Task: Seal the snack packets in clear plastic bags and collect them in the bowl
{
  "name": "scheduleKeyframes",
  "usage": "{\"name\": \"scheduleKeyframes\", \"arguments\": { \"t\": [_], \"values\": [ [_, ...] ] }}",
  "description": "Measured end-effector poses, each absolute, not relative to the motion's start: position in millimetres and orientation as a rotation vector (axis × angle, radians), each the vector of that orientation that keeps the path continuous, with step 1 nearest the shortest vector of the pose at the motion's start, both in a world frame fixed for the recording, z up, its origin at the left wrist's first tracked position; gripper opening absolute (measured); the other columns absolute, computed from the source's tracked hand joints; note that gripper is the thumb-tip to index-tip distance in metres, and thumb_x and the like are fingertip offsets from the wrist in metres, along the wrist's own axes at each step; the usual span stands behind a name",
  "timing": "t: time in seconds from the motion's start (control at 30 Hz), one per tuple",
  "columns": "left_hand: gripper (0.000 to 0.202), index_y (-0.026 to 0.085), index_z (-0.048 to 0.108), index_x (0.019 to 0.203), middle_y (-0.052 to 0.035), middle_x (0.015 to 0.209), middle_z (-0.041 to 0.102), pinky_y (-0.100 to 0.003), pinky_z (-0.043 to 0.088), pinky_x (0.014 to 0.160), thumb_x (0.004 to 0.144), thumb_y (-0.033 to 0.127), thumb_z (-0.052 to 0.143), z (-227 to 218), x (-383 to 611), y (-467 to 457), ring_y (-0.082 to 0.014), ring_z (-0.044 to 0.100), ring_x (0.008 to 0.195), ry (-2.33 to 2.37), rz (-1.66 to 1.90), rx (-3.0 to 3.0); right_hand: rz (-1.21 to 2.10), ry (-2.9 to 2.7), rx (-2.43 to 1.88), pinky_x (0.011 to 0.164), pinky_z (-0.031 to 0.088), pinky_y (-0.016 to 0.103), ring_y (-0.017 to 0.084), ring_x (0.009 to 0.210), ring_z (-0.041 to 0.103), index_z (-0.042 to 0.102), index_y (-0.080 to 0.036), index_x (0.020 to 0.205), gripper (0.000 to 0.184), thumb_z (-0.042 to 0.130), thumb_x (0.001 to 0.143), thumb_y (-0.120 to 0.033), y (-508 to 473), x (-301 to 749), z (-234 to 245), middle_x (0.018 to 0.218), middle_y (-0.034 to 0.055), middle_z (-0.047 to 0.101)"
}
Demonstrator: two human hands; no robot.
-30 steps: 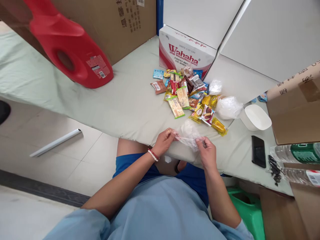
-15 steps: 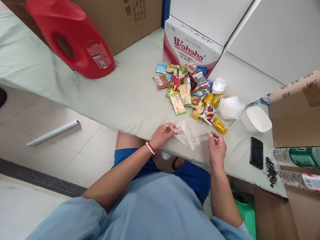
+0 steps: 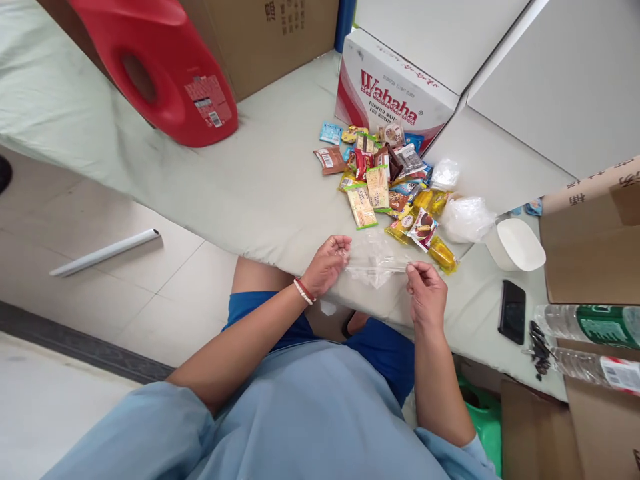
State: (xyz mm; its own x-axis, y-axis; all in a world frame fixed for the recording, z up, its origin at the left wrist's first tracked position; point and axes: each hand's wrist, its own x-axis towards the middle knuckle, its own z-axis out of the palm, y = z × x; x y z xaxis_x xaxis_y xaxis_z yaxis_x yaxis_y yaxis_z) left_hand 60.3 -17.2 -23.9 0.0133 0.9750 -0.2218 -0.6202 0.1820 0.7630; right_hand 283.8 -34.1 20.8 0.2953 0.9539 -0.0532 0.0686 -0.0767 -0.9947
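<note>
A small clear plastic bag [image 3: 374, 260] is stretched flat between both my hands just above the table's near edge. My left hand [image 3: 327, 261], with a beaded bracelet at the wrist, pinches the bag's left end. My right hand [image 3: 426, 290] pinches its right end. Just beyond the bag lies a heap of several wrapped snacks [image 3: 385, 183], in yellow, red, brown and blue wrappers.
A pale green covered table [image 3: 260, 193] bears a red jug [image 3: 160, 67], a Wahaha carton [image 3: 395, 100], crumpled clear bags [image 3: 466, 217], a white bowl [image 3: 515, 243], a black phone [image 3: 511, 311] and water bottles [image 3: 590, 323]. Cardboard boxes stand right and behind. A white tube [image 3: 103, 252] lies on the floor.
My right hand let go of the bag, then took its right end again. The bag went from bunched to pulled out flat between both hands. The view shifted a little.
</note>
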Motion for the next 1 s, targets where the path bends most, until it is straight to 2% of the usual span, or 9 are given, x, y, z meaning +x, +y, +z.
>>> {"name": "scheduleKeyframes", "arguments": {
  "t": [0.1, 0.2, 0.43, 0.57, 0.67, 0.77, 0.83, 0.93, 1.0],
  "values": [
    [0.042, 0.018, 0.066, 0.100, 0.0017, 0.089, 0.059, -0.023, 0.044, 0.072, 0.060, 0.016, 0.076, -23.5, 69.3, -18.5, -0.0102, 0.053, 0.075, 1.026, 1.352, 0.673, 0.999, -0.909, -1.328, 0.051, 0.033, 0.023, 0.008, 0.057, 0.041, 0.067, -0.022, 0.091, 0.031, 0.085, 0.076, -0.042, -55.4, 284.8, 27.2, 0.082, -0.0023, 0.064],
    [0.021, 0.018, 0.063, 0.086, 0.0033, 0.075, 0.057, -0.023, 0.040, 0.062, 0.077, 0.033, 0.076, -22.1, 80.3, -18.6, -0.0098, 0.049, 0.065, 1.150, 1.328, 0.716, 1.134, -0.818, -1.264, 0.050, 0.034, 0.022, 0.007, 0.057, 0.042, 0.067, -0.023, 0.088, 0.025, 0.084, 0.075, -0.038, -80.4, 289.0, 25.6, 0.093, 0.0008, 0.067],
    [0.041, 0.023, 0.043, 0.079, 0.0065, 0.068, 0.049, -0.020, 0.028, 0.046, 0.091, 0.054, 0.067, -9.1, 80.9, -18.4, -0.0056, 0.034, 0.049, 1.143, 1.518, 0.418, 1.346, -0.980, -1.373, 0.054, 0.039, 0.026, 0.011, 0.060, 0.047, 0.068, -0.024, 0.080, 0.018, 0.079, 0.081, -0.038, -123.8, 311.5, 3.8, 0.089, 0.0009, 0.066],
    [0.056, 0.024, 0.035, 0.076, 0.0085, 0.062, 0.040, -0.020, 0.021, 0.044, 0.086, 0.065, 0.072, 2.1, 80.5, -25.8, -0.0059, 0.026, 0.048, 1.174, 1.520, 0.467, 1.215, -1.348, -1.560, 0.075, 0.052, 0.035, 0.020, 0.083, 0.063, 0.071, -0.025, 0.101, 0.027, 0.070, 0.091, -0.050, -119.7, 322.0, 10.5, 0.101, 0.0056, 0.072],
    [0.061, 0.023, 0.034, 0.072, 0.0078, 0.060, 0.038, -0.022, 0.022, 0.045, 0.085, 0.070, 0.071, 11.5, 87.4, -36.5, -0.0062, 0.026, 0.049, 1.156, 1.522, 0.596, 0.969, -1.511, -1.641, 0.092, 0.052, 0.041, 0.026, 0.106, 0.065, 0.070, -0.024, 0.117, 0.041, 0.069, 0.091, -0.055, -103.5, 320.7, 19.8, 0.115, 0.0095, 0.073],
    [0.059, 0.022, 0.038, 0.070, 0.0064, 0.058, 0.042, -0.022, 0.028, 0.047, 0.091, 0.070, 0.064, 18.7, 94.8, -47.7, -0.0072, 0.033, 0.050, 1.110, 1.451, 0.785, 0.957, -1.595, -1.634, 0.094, 0.051, 0.042, 0.028, 0.113, 0.065, 0.066, -0.024, 0.128, 0.055, 0.074, 0.086, -0.057, -78.7, 309.3, 25.6, 0.119, 0.0112, 0.073],
    [0.055, 0.021, 0.045, 0.071, 0.0054, 0.060, 0.047, -0.022, 0.031, 0.047, 0.093, 0.069, 0.062, 20.5, 95.9, -51.3, -0.0070, 0.037, 0.050, 1.067, 1.380, 0.880, 0.955, -1.580, -1.628, 0.089, 0.052, 0.040, 0.026, 0.107, 0.066, 0.068, -0.023, 0.124, 0.053, 0.077, 0.083, -0.056, -59.2, 300.3, 27.5, 0.114, 0.0097, 0.074],
    [0.050, 0.020, 0.053, 0.077, 0.0039, 0.068, 0.055, -0.020, 0.032, 0.044, 0.093, 0.066, 0.064, 18.0, 86.6, -45.7, -0.0049, 0.040, 0.047, 1.069, 1.390, 0.843, 0.951, -1.448, -1.578, 0.076, 0.051, 0.032, 0.019, 0.085, 0.064, 0.072, -0.021, 0.098, 0.034, 0.077, 0.083, -0.052, -32.0, 292.1, 27.7, 0.092, 0.0036, 0.071],
    [0.045, 0.020, 0.053, 0.078, 0.0039, 0.069, 0.056, -0.018, 0.031, 0.042, 0.092, 0.061, 0.067, 13.9, 72.9, -36.1, -0.0047, 0.042, 0.047, 1.141, 1.498, 0.652, 0.985, -1.234, -1.506, 0.065, 0.048, 0.027, 0.014, 0.072, 0.058, 0.068, -0.021, 0.086, 0.032, 0.078, 0.081, -0.051, -20.7, 290.6, 25.0, 0.079, -0.0010, 0.065]
  ]
}}
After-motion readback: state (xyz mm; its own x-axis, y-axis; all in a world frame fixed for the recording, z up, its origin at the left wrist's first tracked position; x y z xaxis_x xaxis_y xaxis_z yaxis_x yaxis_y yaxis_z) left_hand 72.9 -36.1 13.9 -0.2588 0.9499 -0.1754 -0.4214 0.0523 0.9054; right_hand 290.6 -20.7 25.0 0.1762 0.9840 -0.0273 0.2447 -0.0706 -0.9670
